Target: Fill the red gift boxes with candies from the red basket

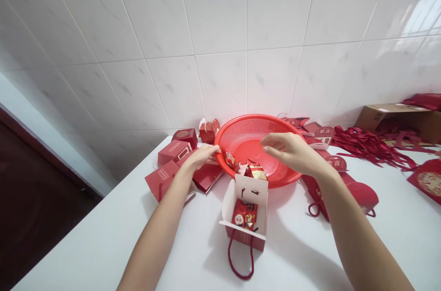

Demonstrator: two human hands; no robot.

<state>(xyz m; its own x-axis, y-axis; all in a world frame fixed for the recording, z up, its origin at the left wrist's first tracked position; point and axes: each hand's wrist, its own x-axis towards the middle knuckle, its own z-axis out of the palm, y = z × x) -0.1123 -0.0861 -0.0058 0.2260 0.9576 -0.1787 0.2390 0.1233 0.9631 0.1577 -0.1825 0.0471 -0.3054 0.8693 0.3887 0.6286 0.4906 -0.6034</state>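
A red plastic colander basket (255, 119) rests tilted toward me, with several wrapped candies (257, 171) gathered at its near side. My left hand (203, 155) pinches the left part of its rim. Over the right side of the basket hovers my right hand (291, 148), fingers stretched out and slightly bent, thumb apart, with nothing seen in it. In front of the basket stands an open gift box (243, 238), red outside and white inside. Red and gold wrapped candies (245, 213) lie in it, and its dark red cord handle (241, 277) hangs toward me.
Red gift boxes (174, 151) crowd the left beside the basket. More red boxes (360, 194) lie at the right, with a heap of red ribbons (365, 144) behind them. A cardboard box (403, 114) stands far right on the white table (193, 245). Behind is a tiled wall (220, 84).
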